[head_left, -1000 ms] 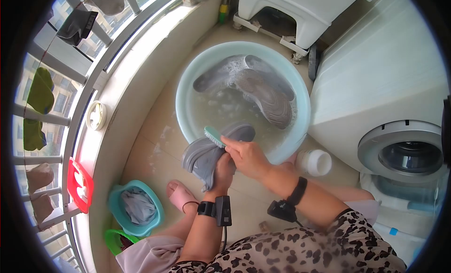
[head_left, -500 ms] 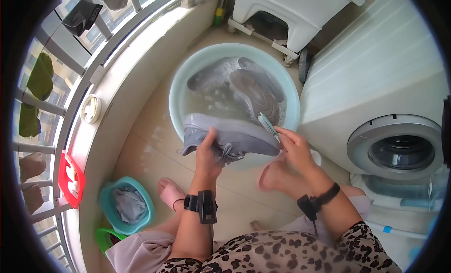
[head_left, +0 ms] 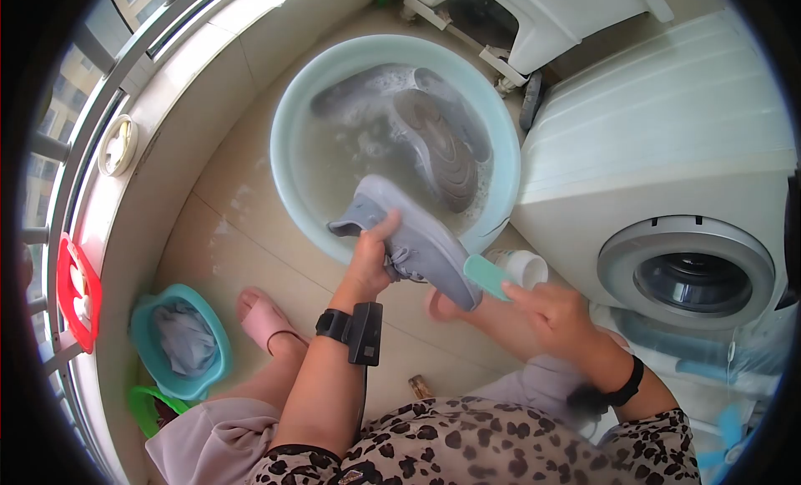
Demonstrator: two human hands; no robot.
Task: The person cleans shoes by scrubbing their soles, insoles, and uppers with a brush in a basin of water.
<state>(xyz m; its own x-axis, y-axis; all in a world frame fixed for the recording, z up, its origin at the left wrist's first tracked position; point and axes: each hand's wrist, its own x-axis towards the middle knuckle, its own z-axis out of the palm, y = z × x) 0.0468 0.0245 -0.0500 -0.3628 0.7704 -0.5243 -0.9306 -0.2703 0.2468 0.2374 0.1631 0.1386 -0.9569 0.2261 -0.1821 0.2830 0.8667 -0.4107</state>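
Note:
A grey lace-up sneaker (head_left: 421, 239) is gripped round its middle by my left hand (head_left: 373, 255), its sole side tilted up and its toe pointing down to the right. My right hand (head_left: 555, 314) is closed on a mint-green scrub brush (head_left: 488, 276), held against or very near the shoe's toe; its bristles are hidden. Beyond the shoe stands a large pale-blue basin (head_left: 288, 193) of cloudy, sudsy water. Another grey sneaker (head_left: 438, 151) lies sole up in it, with more grey footwear (head_left: 355, 93) partly under the water.
A white tub (head_left: 526, 270) stands right of the basin. On the right is a front-loading washing machine (head_left: 613, 184). A teal basin (head_left: 219, 351) with cloth and a green basket (head_left: 143, 406) sit at lower left. A red soap dish (head_left: 92, 305) rests on the ledge.
The sneaker has turned from nearly level to toe down. My right hand with the brush has moved down and right, and the brush's back now shows. The whole view has shifted.

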